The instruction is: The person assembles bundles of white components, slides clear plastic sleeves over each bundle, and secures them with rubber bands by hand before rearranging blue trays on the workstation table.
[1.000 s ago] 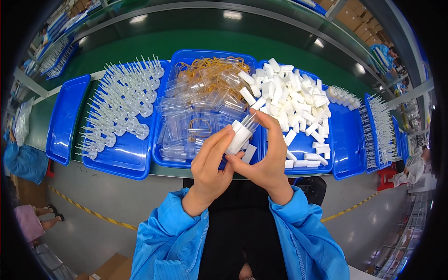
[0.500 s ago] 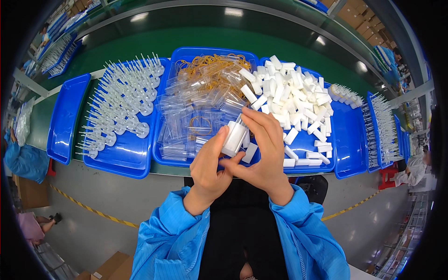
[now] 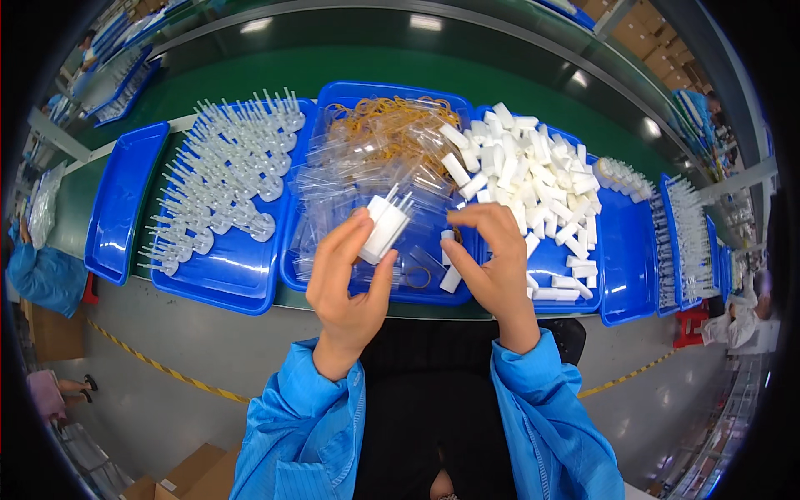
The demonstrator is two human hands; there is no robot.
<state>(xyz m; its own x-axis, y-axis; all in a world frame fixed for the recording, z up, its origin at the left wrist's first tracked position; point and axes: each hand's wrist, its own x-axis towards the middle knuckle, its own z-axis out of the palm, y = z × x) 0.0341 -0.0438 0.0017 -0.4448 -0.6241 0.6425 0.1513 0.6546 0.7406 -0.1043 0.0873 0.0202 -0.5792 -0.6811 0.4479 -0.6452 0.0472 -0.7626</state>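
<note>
Our left hand (image 3: 350,279) rises palm-in at seven o'clock of centre, thumb and fingers pinching a small bundle of white capped pieces (image 3: 386,227) with thin tips poking up. Our right hand (image 3: 492,267), at five o'clock of centre, curls its fingertips together over the middle tray (image 3: 392,287); we cannot tell whether they pinch anything. Both blue sleeves (image 3: 300,417) enter from six o'clock. The green tabletop (image 3: 400,67) curves across twelve o'clock, grey floor (image 3: 192,350) with a yellow striped line below it. At ten o'clock a blue tray holds clear long-stemmed parts (image 3: 225,187). The middle tray carries clear plastic sleeves (image 3: 358,179) and tan rubber bands (image 3: 392,117). At two o'clock lies a heap of white caps (image 3: 533,175). Further blue trays (image 3: 679,242) sit at three o'clock.
</note>
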